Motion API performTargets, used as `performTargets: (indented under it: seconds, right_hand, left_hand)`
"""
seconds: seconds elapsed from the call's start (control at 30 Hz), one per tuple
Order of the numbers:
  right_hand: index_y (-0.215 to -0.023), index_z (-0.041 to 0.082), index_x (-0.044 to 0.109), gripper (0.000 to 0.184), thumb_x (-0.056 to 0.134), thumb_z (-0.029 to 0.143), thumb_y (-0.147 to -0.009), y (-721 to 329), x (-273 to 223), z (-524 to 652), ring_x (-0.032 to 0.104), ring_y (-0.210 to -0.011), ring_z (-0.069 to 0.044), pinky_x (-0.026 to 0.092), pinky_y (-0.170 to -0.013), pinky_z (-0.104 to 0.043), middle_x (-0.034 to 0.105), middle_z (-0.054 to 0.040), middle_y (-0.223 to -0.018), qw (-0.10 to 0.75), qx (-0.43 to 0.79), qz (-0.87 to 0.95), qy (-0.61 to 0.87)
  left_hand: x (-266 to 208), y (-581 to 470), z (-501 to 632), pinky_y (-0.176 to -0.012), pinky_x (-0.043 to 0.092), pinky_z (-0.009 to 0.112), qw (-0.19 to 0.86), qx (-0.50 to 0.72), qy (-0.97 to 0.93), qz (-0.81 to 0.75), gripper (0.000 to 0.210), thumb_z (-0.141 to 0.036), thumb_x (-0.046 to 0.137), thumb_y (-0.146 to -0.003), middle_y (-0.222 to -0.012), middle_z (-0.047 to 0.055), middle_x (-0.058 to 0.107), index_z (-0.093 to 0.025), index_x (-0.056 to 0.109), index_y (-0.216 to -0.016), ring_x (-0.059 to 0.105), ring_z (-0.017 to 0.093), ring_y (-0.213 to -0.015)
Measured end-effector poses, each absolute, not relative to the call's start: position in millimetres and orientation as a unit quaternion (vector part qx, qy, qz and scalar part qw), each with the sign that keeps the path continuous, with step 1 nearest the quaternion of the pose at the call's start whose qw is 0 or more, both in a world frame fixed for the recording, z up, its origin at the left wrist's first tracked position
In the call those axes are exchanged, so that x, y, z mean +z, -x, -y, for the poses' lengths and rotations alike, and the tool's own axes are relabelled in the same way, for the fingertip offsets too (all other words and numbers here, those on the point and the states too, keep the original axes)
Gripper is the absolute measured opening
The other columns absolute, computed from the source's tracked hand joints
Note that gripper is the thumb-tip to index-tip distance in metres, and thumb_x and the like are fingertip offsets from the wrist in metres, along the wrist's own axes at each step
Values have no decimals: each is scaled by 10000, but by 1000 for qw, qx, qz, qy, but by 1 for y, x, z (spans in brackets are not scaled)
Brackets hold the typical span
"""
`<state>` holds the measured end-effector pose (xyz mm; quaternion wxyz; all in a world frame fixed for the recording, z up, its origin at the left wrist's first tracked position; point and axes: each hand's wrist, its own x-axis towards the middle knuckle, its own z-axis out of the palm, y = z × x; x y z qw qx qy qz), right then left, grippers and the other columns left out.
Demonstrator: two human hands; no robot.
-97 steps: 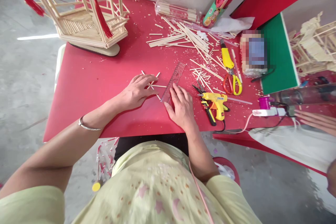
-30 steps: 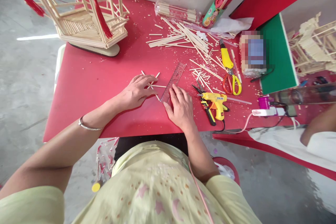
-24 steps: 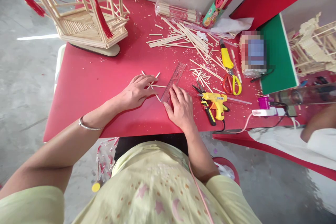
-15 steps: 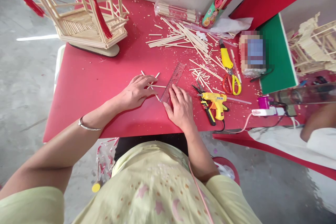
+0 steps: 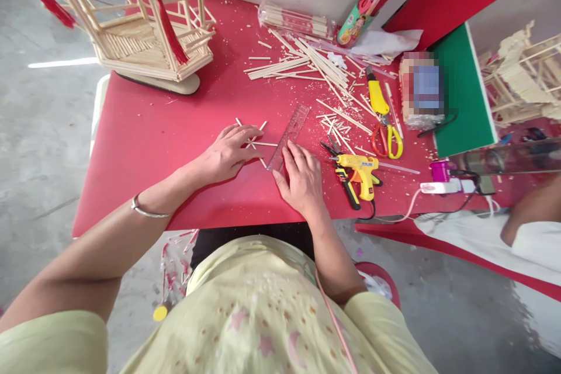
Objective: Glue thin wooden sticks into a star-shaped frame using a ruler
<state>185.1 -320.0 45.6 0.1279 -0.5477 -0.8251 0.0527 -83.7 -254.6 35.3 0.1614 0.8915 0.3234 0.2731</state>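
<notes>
Several thin wooden sticks [image 5: 265, 144] lie crossed in a star shape on the red tabletop. My left hand [image 5: 230, 153] rests over the left part of this star, fingers bent and holding it down; its left ends are partly hidden. A clear plastic ruler [image 5: 294, 123] lies slantwise at the tip of the star's right-pointing stick. My right hand [image 5: 302, 175] holds the ruler's lower part, fingers on top and thumb by its near end.
A stick-built pavilion model [image 5: 149, 41] stands at the back left. Loose sticks [image 5: 324, 67] and scraps spread behind the ruler. To the right lie a yellow glue gun [image 5: 359, 170], pliers [image 5: 348, 187], scissors [image 5: 388, 139] and a cutter [image 5: 377, 93]. Another person's arm [image 5: 532, 210] shows at far right.
</notes>
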Motion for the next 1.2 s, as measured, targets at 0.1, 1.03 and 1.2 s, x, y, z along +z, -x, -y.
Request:
performTargets:
  seconds: [0.1, 1.03, 1.2]
  right_hand:
    - [-1636, 149, 484, 634, 466, 508, -1114, -185, 46, 320, 418, -1545, -364, 365, -1260, -557, 439, -137, -1744, 130, 51, 826, 546]
    - [-1650, 153, 467, 646, 447, 516, -1116, -186, 45, 320, 400, -1555, -364, 357, -1263, -567, 422, -147, -1752, 127, 56, 825, 548]
    - [-1665, 175, 451, 648, 445, 516, -1114, -186, 45, 321, 399, -1556, -371, 361, -1262, -573, 418, -141, -1755, 130, 62, 824, 548]
  left_hand:
    - [35, 84, 255, -1209, 439, 584, 160, 274, -892, -321, 412, -289, 416, -1111, -1521, 145, 618, -289, 817, -1202, 558, 305, -1447]
    - [36, 84, 255, -1214, 424, 595, 175, 275, -889, -322, 397, -285, 444, -1099, -1514, 143, 623, -307, 824, -1211, 569, 317, -1429]
    - [36, 84, 255, -1218, 426, 583, 173, 271, -890, -322, 409, -293, 429, -1106, -1510, 138, 624, -308, 822, -1216, 569, 305, -1432]
